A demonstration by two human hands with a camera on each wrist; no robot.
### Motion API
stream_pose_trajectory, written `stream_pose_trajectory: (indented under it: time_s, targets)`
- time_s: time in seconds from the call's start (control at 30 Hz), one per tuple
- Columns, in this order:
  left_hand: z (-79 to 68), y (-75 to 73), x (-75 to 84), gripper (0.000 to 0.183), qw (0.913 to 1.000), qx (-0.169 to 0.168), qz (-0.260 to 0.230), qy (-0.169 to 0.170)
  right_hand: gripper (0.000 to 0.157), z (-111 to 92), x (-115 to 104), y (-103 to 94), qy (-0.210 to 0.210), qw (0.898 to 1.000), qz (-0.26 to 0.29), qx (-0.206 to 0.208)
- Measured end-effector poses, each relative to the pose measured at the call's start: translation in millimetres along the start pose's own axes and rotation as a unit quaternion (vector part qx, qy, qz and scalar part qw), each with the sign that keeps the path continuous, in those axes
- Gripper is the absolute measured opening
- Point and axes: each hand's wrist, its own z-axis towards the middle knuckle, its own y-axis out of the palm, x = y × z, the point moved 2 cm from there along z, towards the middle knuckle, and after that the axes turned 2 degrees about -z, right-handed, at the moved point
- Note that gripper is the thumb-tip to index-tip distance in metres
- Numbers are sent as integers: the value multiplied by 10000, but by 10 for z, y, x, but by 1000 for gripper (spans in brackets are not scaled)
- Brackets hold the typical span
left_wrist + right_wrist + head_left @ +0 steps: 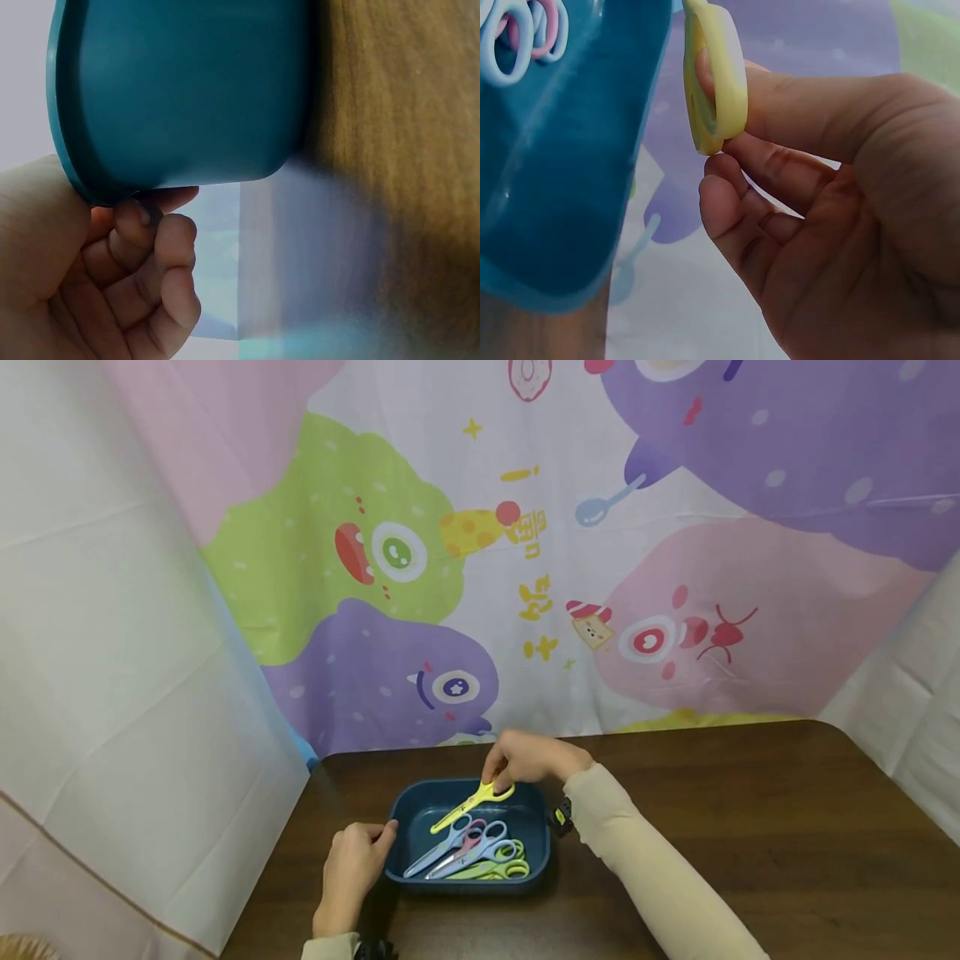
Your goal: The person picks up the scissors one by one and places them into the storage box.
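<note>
A dark teal plastic basin (468, 887) stands on the table. At its left end my left hand (352, 866) pinches the rim, thumb on top; the left wrist view shows the fingers (176, 240) curled below the rim. Over the basin's far side, my right hand (525, 757) holds yellow scissors (471, 804) by the handle loops, blades pointing down and left. In the right wrist view, thumb and forefinger pinch a yellow loop (733, 82). Inside the basin lie blue scissors (480, 852), pink scissors (472, 837) partly hidden beneath them, and green scissors (510, 868).
The dark brown wooden table (720, 827) stretches to the right of the basin. Behind it hangs a cloth backdrop (555, 693) printed with cartoon monsters. White cloth (127, 635) hangs along the left side.
</note>
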Motion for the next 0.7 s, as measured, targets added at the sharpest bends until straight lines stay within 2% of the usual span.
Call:
stream_pose_trajectory:
  time_s: [0.23,0.47,0.7]
  targets:
    - [-2,0,12,26,10000,17,0,-6,14,52,-37,112,46,9998,-54,-171]
    - [-23,-18,24,24,9999,22,-58,88,13,115,-39,204,-191,9992,-32,-359]
    - [-19,-18,33,24,9999,-3,-58,104,12,169,-55,259,-218,9990,-110,-386]
